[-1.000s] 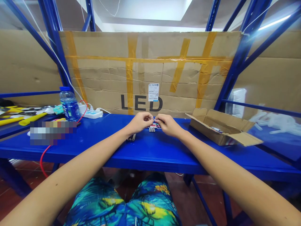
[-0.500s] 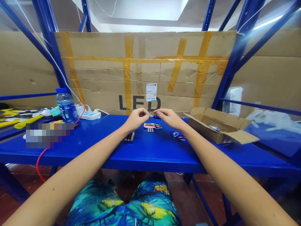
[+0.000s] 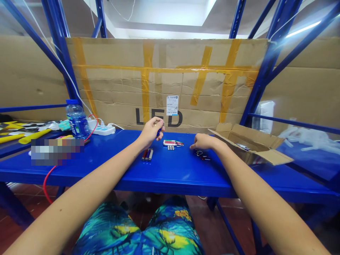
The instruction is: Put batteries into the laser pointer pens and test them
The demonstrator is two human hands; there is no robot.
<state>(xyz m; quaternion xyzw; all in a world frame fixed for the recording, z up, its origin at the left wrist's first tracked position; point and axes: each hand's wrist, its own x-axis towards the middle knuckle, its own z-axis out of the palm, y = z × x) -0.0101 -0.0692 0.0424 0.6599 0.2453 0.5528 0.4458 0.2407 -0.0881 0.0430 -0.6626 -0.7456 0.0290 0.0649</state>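
Raised above the back of the table, my left hand (image 3: 153, 131) is closed round a small blue metal tube (image 3: 158, 132). My right hand (image 3: 203, 142) is low over the right side, its fingers curled down and together just beyond several small carabiners (image 3: 202, 155); whatever may be in the fingertips is hidden. Between the hands lies a row of coloured metal tubes with clips (image 3: 172, 143). Small silver button cells (image 3: 170, 147) sit in front of that row. Three short tubes, red, blue and silver (image 3: 147, 154), lie side by side near my left forearm.
An open cardboard box (image 3: 247, 145) with shiny items inside stands at the right. At the left are a water bottle (image 3: 77, 120), a white power strip (image 3: 103, 129) and a red cable (image 3: 45, 180). A large cardboard sheet (image 3: 119, 88) closes off the back of the blue table (image 3: 170, 173).
My hands have parted. The left has drawn slightly up with the blue tube, now tilted in its fingers. The right has let go of it and moved right and down to the carabiners.
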